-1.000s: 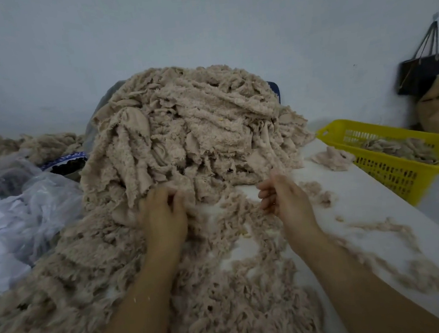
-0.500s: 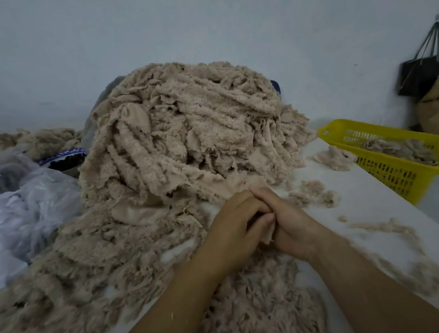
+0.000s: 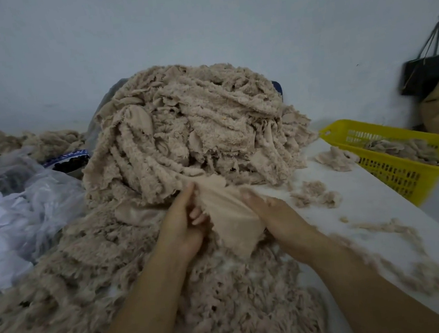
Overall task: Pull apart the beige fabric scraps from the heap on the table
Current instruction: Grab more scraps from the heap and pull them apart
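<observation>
At the foot of the heap [image 3: 195, 131], in the head view, both hands have one smooth beige scrap [image 3: 228, 214] between them. The left grip [image 3: 184, 224] is curled round the scrap's left edge, with fingertips showing at the fold. The right grip [image 3: 277, 214] is clamped on its right edge, thumb on top. The beige scrap is stretched between them. Its far end lies against the base of the heap, and I cannot tell whether it is caught there. Its near corner hangs over the shredded fluff [image 3: 227, 301] that covers the surface [image 3: 375, 220] in front of the person.

The step in hand looks like pulling this one piece apart. To do it well, I judge, the two grips should sit close together on the same edge and draw in opposite directions. That way the force goes into the weave and does not drag the heap forward. Lifting the far end clear first would likely help.

A yellow basket [image 3: 392, 175] holding a few scraps stands at the right, beside the surface. Clear plastic bags [image 3: 23, 214] lie at the left.
</observation>
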A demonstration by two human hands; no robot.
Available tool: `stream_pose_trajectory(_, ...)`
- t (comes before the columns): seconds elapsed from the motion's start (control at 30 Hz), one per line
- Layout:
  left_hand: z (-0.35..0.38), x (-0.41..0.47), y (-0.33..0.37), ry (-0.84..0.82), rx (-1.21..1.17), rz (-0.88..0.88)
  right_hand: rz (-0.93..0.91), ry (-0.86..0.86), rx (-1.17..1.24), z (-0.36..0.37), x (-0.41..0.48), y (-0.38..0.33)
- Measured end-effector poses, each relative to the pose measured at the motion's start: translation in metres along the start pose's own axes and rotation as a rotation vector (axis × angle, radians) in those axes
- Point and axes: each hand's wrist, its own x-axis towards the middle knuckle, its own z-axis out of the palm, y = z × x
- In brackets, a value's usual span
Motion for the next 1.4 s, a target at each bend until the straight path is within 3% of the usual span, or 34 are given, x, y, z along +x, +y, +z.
stream_pose_trajectory(0.07,-0.005,0.004,0.007,0.033,-0.083,0.0,0.006,0.013,-0.105,0.0,0.0,0.003)
stream_pose_trajectory(0.17,-0.01,0.005,0.013,0.078,-0.168,0.0,-0.033,0.098,-0.032,-0.002,0.0,0.001)
stream_pose_trajectory(0.37,-0.023,0.009,0.033,0.104,-0.373,0.124,0.055,0.429,0.285,-0.018,0.009,-0.004)
stream_pose_trajectory(0.5,-0.029,0.007,0.035,0.172,-0.492,0.162,0.015,0.518,0.451,-0.025,0.011,-0.006)
stream_pose_trajectory(0.57,-0.027,0.007,0.031,0.146,-0.358,0.149,-0.012,0.493,0.471,-0.024,0.011,-0.006)
stream_pose_trajectory(0.67,-0.014,0.007,0.017,0.017,0.056,0.061,0.025,0.4,0.464,-0.019,0.008,-0.01)
stream_pose_trajectory(0.77,-0.002,0.002,0.004,-0.112,0.37,0.01,0.014,0.276,0.213,-0.013,0.005,-0.006)
stream_pose_trajectory(0.87,-0.002,0.0,0.0,-0.05,0.395,0.034,-0.071,-0.017,-0.161,-0.008,-0.001,0.002)
stream_pose_trajectory(0.93,-0.004,0.001,0.003,0.059,0.343,0.041,-0.066,-0.125,-0.246,-0.003,-0.003,0.001)
stream_pose_trajectory(1.07,0.002,-0.011,-0.001,-0.15,0.514,0.16,-0.087,0.063,-0.104,-0.001,0.0,0.0)
stream_pose_trajectory(1.17,0.008,-0.027,-0.021,-0.45,1.051,0.131,-0.074,0.049,0.067,-0.001,0.001,-0.004)
stream_pose_trajectory(1.23,0.011,-0.032,-0.034,-0.524,1.312,0.085,-0.052,-0.013,0.026,-0.001,0.001,-0.003)
stream_pose_trajectory(1.3,0.014,-0.032,-0.037,-0.445,1.333,0.093,-0.087,0.004,-0.024,-0.001,0.002,-0.002)
stream_pose_trajectory(1.4,0.016,-0.034,-0.031,-0.419,1.154,0.122,-0.129,0.047,0.038,0.0,0.002,-0.004)
